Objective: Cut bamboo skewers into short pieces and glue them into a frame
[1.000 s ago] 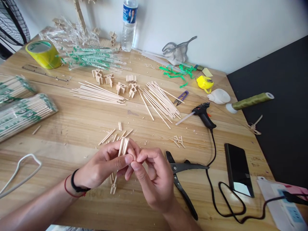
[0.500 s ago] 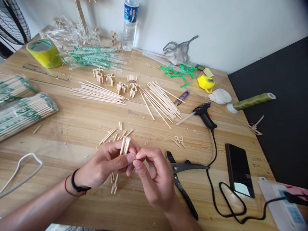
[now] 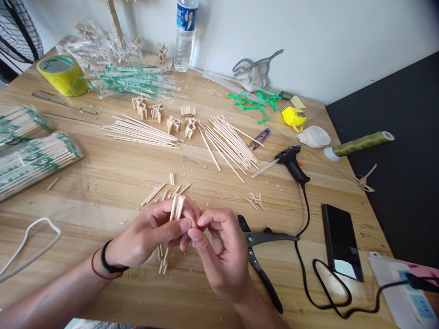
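My left hand (image 3: 151,235) is closed around a small assembly of wooden sticks (image 3: 177,209), held upright with its lower ends showing below the fingers. Close against it, my right hand (image 3: 221,251) has thumb and fingertips pinched near the left fingers; whatever lies between them is too small to make out. Short cut sticks (image 3: 153,193) lie on the table just behind the left hand. Black-handled pliers (image 3: 262,237) rest right beside the right hand. A few little stick pieces (image 3: 255,200) sit glued or crossed beyond the pliers.
Longer sticks (image 3: 233,141) and small stick blocks (image 3: 173,124) lie mid-table. A glue gun (image 3: 291,164) trails its cord past a phone (image 3: 342,242) at right. Bagged sticks (image 3: 37,157) are at left. A water bottle (image 3: 185,41) stands at the back.
The fingertips of my right hand have shifted slightly, and the stick assembly in my left hand is turned a little. Nothing else has visibly moved.
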`<action>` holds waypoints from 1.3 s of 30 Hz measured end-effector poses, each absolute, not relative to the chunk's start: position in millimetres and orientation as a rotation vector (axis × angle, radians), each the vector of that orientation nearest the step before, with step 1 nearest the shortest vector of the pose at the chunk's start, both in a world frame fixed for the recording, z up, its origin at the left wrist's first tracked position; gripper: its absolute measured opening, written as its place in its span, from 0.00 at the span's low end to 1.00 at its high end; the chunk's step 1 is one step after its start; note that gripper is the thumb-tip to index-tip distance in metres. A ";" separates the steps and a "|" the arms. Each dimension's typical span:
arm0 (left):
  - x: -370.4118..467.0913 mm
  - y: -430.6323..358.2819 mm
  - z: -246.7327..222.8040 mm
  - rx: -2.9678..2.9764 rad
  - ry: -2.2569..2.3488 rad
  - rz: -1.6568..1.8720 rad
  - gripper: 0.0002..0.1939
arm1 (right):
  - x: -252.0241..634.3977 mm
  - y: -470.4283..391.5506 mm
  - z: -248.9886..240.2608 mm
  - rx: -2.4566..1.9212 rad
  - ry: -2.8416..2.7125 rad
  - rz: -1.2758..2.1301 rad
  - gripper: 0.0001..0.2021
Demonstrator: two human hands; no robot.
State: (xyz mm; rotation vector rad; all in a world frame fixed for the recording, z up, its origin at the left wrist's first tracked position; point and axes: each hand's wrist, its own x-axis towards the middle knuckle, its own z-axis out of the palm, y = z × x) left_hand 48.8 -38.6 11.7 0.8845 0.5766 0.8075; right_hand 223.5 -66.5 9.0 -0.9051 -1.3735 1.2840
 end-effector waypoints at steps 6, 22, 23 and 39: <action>48.2 -38.2 13.2 0.920 0.557 0.814 0.10 | 224.2 -67.2 9.1 -0.885 -1.366 1.300 0.11; 47.6 -38.2 14.0 0.910 0.520 0.805 0.09 | 225.0 -69.2 9.2 -0.876 -1.386 1.262 0.17; 47.7 -38.0 14.1 0.910 0.519 0.801 0.09 | 225.0 -69.4 9.1 -0.880 -1.385 1.262 0.17; 51.6 -39.4 17.0 0.500 0.380 0.769 0.11 | 224.2 -70.7 12.4 -0.912 -1.425 1.212 0.20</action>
